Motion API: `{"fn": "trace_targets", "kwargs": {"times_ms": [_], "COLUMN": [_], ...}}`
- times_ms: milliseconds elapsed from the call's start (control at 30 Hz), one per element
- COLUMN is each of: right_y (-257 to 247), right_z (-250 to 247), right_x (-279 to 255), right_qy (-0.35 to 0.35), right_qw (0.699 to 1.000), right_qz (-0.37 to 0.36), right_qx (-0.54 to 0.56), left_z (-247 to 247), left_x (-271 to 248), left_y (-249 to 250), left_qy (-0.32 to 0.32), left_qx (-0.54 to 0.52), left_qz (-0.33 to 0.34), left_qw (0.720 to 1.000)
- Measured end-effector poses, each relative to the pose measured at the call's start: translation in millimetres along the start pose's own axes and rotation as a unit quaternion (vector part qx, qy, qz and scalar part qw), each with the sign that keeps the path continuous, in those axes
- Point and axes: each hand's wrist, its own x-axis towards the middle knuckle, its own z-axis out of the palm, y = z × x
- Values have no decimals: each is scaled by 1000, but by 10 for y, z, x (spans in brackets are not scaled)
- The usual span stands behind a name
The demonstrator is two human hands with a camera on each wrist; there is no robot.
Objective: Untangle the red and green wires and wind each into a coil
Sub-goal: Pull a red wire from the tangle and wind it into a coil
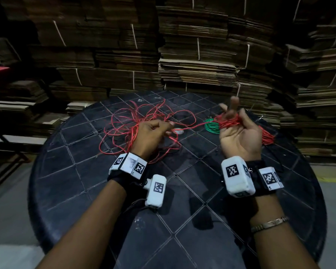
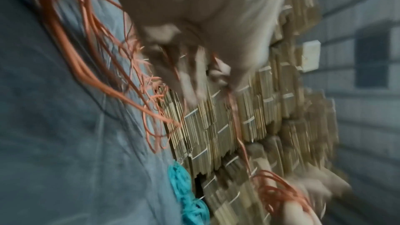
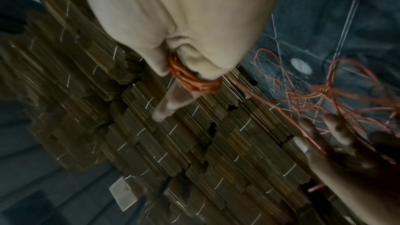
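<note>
Right hand (image 1: 239, 136): palm up, fingers raised; red coil (image 1: 231, 121) wound round them, thumb against the turns.
Left hand (image 1: 153, 131): fingers curled, pinching the red wire (image 1: 134, 133).
Axis: the strand runs sideways from the left hand to the coil; the slack lies to the left on the table (image 1: 182, 191).
Green coil (image 1: 211, 126): on the table, just beyond the strand; judged finished.

No legible text or numbers

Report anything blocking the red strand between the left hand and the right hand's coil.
Nothing visible. The red strand runs clear from left hand to red coil on right hand; green coil lies apart.
</note>
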Motion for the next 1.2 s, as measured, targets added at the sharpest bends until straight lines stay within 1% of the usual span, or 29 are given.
{"fn": "trace_targets", "kwargs": {"times_ms": [33, 67, 100, 133, 167, 200, 233, 300, 367, 467, 500, 567, 633, 700, 733, 833, 867, 900, 967, 1100, 1200], "right_y": [-18, -1, 55, 123, 199, 293, 374, 491, 514, 542, 567, 594, 593, 562, 552, 523, 505, 478, 405, 327, 344], "right_z": [-28, -44, -54, -58, -60, -72, -102, -97, -76, 13, 32, 26, 37, 44, 54, 93, 119, 123, 121, 97, 114], "right_x": [24, 55, 76, 96, 129, 126, 117, 74, 4, -112, -154, -200, -240, -258, -268, -312, -326, -322, -307, -263, -248], "right_qy": [25, 60, 94, 124, 145, 163, 161, 129, 87, 21, -6, -58, -103, -125, -137, -165, -159, -143, -109, -81, -100], "right_qw": [999, 997, 993, 980, 955, 912, 878, 840, 829, 786, 771, 746, 739, 742, 738, 712, 710, 717, 747, 828, 901], "right_qz": [-18, -36, -59, -80, -93, -111, -107, -40, 65, 220, 249, 261, 260, 278, 289, 311, 308, 300, 280, 282, 227], "right_qx": [20, 15, -30, -133, -241, -359, -438, -526, -549, -578, -586, -610, -613, -598, -594, -608, -613, -612, -594, -477, -356], "left_z": [41, 83, 107, 130, 144, 145, 127, 68, 33, 27, 7, -30, -70, -103, -114, -160, -179, -206, -255, -229, -153], "left_x": [-54, -109, -160, -204, -233, -247, -246, -212, -169, -135, -122, -92, -53, -35, -23, 21, 29, 40, 48, 42, 45], "left_y": [50, 104, 159, 210, 251, 279, 295, 283, 262, 261, 260, 249, 217, 203, 196, 169, 173, 172, 188, 162, 72], "left_qy": [-39, -75, -101, -117, -128, -134, -137, -128, -109, -82, -66, -31, -9, -2, 2, 18, 19, 21, 25, 34, 10], "left_qx": [-3, -5, -2, 3, 7, 9, 5, -8, -11, -28, -37, -41, -46, -65, -77, -102, -101, -99, -103, -100, -51], "left_qz": [16, 35, 52, 65, 75, 84, 95, 115, 130, 121, 113, 103, 87, 67, 62, 61, 54, 46, 36, 29, 6], "left_qw": [999, 997, 994, 991, 989, 987, 986, 985, 985, 989, 991, 993, 995, 996, 995, 993, 993, 994, 994, 994, 999]}}
